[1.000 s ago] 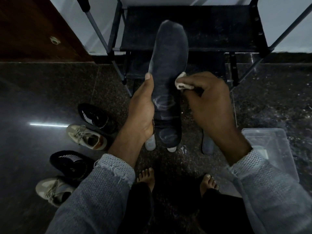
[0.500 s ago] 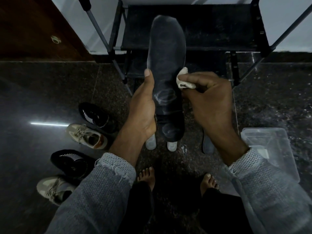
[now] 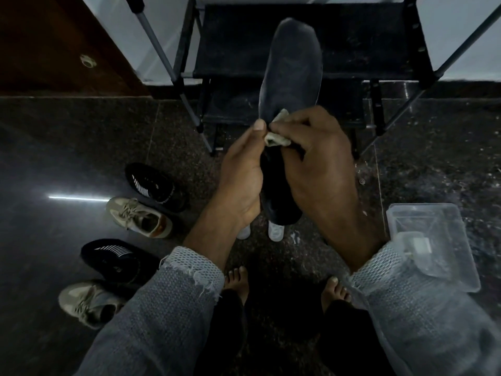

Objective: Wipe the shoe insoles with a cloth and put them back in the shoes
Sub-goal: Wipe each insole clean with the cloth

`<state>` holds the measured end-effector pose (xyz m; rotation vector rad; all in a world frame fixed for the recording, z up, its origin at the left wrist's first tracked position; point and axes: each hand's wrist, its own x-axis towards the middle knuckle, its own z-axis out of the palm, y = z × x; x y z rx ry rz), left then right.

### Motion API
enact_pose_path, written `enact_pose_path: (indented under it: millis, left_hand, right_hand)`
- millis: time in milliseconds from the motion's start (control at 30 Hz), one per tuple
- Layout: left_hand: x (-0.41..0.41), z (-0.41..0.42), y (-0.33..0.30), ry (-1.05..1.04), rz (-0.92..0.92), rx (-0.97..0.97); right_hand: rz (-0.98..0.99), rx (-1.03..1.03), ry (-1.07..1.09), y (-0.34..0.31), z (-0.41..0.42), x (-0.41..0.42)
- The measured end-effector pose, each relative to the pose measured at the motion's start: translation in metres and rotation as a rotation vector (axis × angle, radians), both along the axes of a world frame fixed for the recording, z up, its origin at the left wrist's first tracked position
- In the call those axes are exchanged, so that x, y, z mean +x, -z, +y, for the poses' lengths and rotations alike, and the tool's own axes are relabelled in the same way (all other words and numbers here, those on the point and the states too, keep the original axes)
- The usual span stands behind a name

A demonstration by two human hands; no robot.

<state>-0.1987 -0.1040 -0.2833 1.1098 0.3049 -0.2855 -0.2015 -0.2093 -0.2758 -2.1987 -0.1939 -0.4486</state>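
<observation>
Wiping the insole (image 3: 291, 69) with the cloth (image 3: 276, 137).

My left hand (image 3: 241, 175) grips the insole upright above the floor (image 3: 81, 147); my right hand (image 3: 317, 161) pinches the cloth against its middle, hands touching.

The left hand (image 3: 241, 175) grips a dark grey foam insole (image 3: 291, 74); the right hand (image 3: 317, 164) pinches a small pale cloth (image 3: 276, 138) against it.

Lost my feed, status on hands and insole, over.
Left hand grips dark insole upright at mid-length. Right hand pinches cloth against insole's middle. Four shoes on floor at left, nothing blocking.
</observation>
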Motion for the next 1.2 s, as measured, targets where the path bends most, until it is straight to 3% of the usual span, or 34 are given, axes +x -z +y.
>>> enact_pose_path:
  millis: [133,300,467,700,867,967,1200]
  left_hand:
    - [0.001,0.001,0.0,-0.008,-0.017,-0.004]
    - [0.001,-0.002,0.0,-0.009,-0.027,0.005]
    - [0.001,0.0,-0.003,-0.024,-0.005,-0.068]
    - [0.002,0.001,0.0,-0.028,-0.009,-0.011]
    - [0.002,0.002,-0.002,-0.035,0.003,-0.059]
    - [0.002,0.002,-0.003,-0.033,-0.011,-0.047]
    - [0.004,0.003,-0.004,-0.071,-0.001,-0.008]
  right_hand:
    - [-0.075,-0.163,0.016,0.004,-0.006,0.004]
    - [0.028,-0.105,0.072,0.009,-0.021,0.012]
    - [-0.064,-0.137,-0.049,0.001,0.001,0.002]
    - [0.041,-0.124,0.073,0.008,-0.025,0.013]
    - [-0.065,-0.115,-0.063,0.005,-0.002,0.004]
    - [-0.022,-0.135,-0.019,0.008,-0.01,0.007]
    - [0.114,0.251,0.045,0.002,-0.026,0.014]
